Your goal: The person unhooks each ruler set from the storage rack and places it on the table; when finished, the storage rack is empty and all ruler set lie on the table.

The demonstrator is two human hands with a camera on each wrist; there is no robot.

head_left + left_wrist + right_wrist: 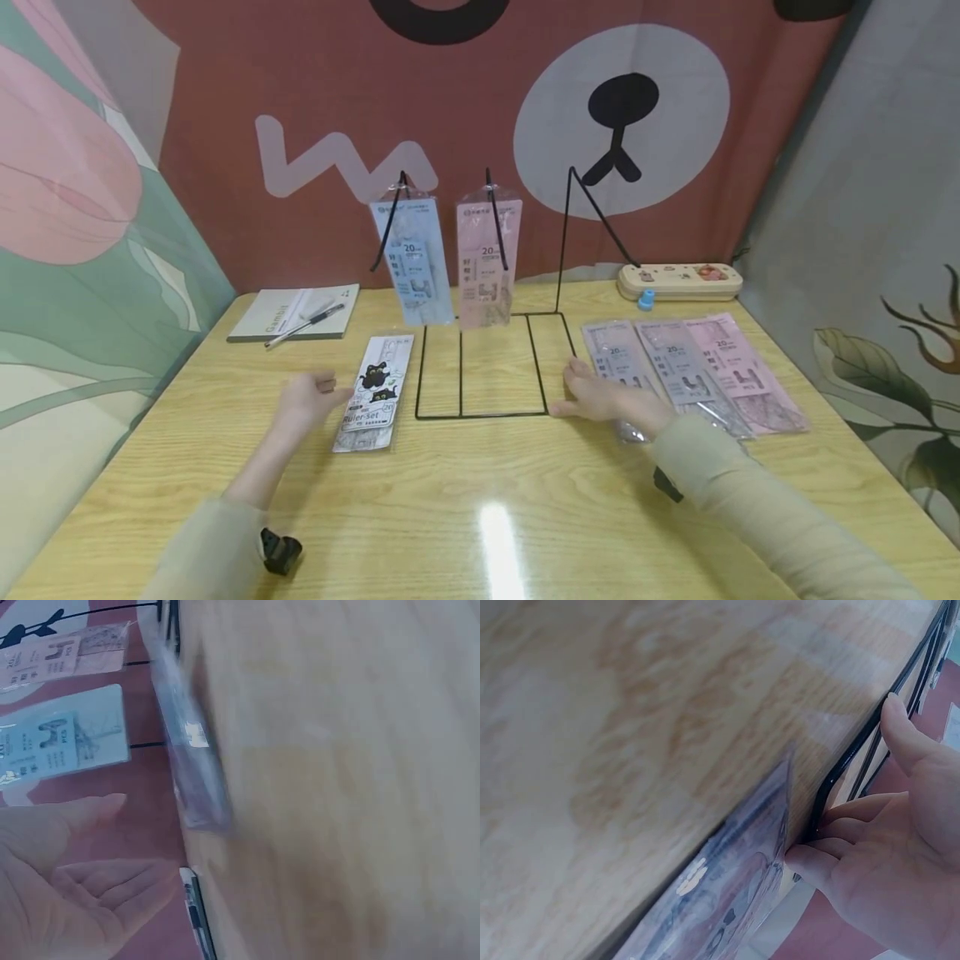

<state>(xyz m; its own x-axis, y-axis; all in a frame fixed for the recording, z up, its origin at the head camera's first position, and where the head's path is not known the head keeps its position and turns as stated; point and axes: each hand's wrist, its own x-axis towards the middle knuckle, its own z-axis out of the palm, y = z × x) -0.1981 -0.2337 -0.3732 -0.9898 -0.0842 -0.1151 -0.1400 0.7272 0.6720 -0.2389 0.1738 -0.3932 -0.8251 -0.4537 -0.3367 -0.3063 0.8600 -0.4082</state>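
Observation:
A black wire display rack stands on the table with hooks rising at its back. From two of them hang a blue ruler-set packet and a pink ruler-set packet. My right hand touches the rack's front right corner, thumb at the front wire and fingertips at the side wire. To the rack's left lies a white ruler-set packet printed with black cats. My left hand is close beside that packet's left edge, its thumb and fingers apart with nothing between them.
Several clear packets, including a pink packet, lie to the rack's right. A pencil case and a small blue object sit at the back right. A notebook with a pen lies back left. A printed cloth hangs behind.

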